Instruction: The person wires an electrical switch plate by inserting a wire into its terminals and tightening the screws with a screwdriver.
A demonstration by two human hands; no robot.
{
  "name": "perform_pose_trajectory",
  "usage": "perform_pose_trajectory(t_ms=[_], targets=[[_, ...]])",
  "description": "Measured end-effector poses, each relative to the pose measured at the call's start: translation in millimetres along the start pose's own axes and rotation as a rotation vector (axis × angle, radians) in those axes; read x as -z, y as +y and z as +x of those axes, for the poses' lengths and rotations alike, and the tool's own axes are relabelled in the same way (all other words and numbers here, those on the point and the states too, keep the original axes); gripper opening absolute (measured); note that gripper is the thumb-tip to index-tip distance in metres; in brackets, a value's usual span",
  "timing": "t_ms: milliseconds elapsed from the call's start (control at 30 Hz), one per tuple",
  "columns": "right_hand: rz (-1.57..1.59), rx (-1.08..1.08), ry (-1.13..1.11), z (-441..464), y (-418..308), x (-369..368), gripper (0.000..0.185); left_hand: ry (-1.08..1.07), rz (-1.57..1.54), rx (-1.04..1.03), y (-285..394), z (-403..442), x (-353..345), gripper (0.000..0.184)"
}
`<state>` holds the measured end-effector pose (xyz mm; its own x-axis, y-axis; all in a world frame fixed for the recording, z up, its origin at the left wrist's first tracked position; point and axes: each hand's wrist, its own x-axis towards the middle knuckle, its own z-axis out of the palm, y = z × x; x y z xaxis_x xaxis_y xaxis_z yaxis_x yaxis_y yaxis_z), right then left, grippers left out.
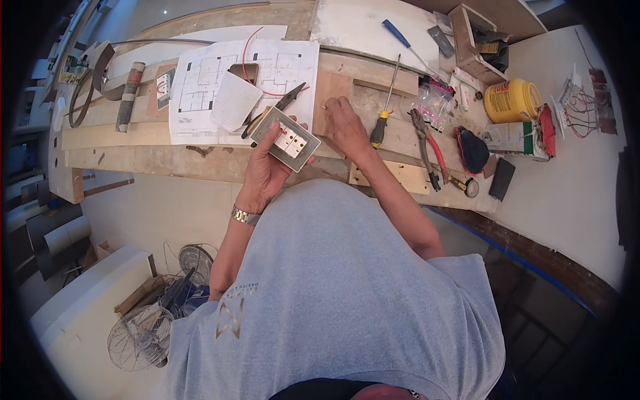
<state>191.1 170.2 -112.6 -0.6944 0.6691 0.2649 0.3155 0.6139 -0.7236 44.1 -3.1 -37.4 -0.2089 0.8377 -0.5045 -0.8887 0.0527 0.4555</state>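
My left hand, with a watch at the wrist, is closed around the edges of a wall socket plate. The plate has a grey rim and white modules in its middle, and my thumb lies over its face. To the right, my right hand is held over the bench with its fingers curled together. A tiny brassy bit shows at the fingertips, too small to name. Black-handled pliers lie just behind the plate. A screwdriver with a yellow and black handle rests right of my right hand.
Printed floor plans lie on the wooden bench, under a red wire. Red-handled pliers, a yellow tub, a wooden box and a blue screwdriver stand or lie rightward. A fan is below left.
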Motion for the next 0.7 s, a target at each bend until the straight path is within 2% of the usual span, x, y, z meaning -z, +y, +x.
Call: perform_pose_trajectory(t_ms=[67,100,133,167,200,267,467,700], targets=[[-0.047,0.111,0.107,5,11,-2,0.013,-0.007,0.007,-0.002,0,0,-3,0.055],[-0.045,0.115,0.107,6,14,1,0.013,0.001,0.007,-0.005,0,-2,-5,0.055],[0.261,-0.171,0.028,7,18,5,0.008,0.011,0.006,-0.012,0,-3,-6,0.054],[0.565,-0.459,-0.06,6,20,7,0.011,0.018,0.005,-0.02,1,-5,-6,0.054],[0.57,-0.455,-0.071,7,11,17,0.011,0.027,0.013,-0.028,2,-7,-6,0.054],[0.88,-0.561,-0.227,9,-29,48,0.02,0.046,0.02,-0.041,2,-8,-5,0.053],[0.86,-0.423,-0.477,12,-84,63,0.022,0.025,0.066,-0.048,-3,-7,-1,0.052],[0.805,-0.402,-0.469,12,-96,58,0.025,0.035,0.122,-0.107,-3,-8,-3,0.048]])
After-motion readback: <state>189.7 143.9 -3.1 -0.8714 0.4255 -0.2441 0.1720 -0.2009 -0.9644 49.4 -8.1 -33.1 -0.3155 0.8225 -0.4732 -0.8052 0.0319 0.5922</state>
